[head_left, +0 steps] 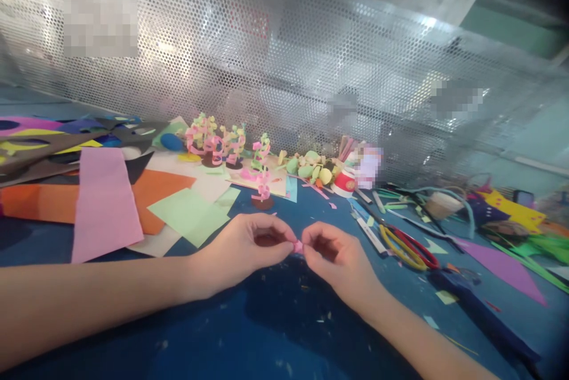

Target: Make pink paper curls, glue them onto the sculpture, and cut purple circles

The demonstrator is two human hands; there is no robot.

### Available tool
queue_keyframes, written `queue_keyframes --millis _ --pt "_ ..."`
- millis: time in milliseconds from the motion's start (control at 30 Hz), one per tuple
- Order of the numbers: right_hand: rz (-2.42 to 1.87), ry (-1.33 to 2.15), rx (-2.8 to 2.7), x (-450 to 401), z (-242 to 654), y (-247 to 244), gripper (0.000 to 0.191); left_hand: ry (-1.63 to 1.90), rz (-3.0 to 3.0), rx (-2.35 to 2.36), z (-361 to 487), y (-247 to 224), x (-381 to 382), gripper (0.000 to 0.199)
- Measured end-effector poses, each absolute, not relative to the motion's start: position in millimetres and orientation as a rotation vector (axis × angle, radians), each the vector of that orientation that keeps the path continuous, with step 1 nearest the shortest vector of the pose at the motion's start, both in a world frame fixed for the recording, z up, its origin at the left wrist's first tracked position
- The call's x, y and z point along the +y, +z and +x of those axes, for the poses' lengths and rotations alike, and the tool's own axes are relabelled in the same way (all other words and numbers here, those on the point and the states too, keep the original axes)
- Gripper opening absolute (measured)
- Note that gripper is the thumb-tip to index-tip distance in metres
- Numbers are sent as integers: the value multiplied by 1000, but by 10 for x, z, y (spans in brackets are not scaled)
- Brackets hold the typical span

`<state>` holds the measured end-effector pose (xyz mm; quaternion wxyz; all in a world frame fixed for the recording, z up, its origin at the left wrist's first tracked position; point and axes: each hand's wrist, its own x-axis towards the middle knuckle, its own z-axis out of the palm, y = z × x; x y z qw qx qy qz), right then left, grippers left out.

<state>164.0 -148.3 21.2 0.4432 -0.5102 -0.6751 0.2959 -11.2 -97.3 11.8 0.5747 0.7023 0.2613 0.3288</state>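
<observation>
Over the middle of the blue table, my left hand (249,246) and my right hand (338,255) meet fingertip to fingertip. Between them is a small pink piece (299,246), pinched from both sides; it looks like paper or thin foam, mostly hidden by the fingers. Just beyond stands a small pink craft figure (263,184) on a round brown base (262,203). Behind it are similar pink and green figures (202,137) on dark bases.
Pink (104,202), orange (164,193) and light green sheets (191,214) lie at left. To the right are yellow-and-red-handled scissors (402,246), a utility knife (368,229), a dark blue-handled tool (480,309) and a red-and-white cup (344,181). A perforated metal screen (284,60) rises behind.
</observation>
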Motion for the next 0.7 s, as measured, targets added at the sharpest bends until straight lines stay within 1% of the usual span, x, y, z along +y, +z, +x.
queue_keyframes --millis 133,367,533,700 --pt "-1273 839 -1671 -1465 1648 196 1 779 1713 644 -111 104 -983 11" --pt "-1318 912 -1670 -1482 1608 177 3 755 1792 666 -133 93 -975 7" --pt "-1309 878 -1678 -1484 1613 181 1 729 1742 673 -128 93 -960 9" --pt "-1277 855 -1632 -1464 1639 191 8 753 1639 618 -123 129 -954 13"
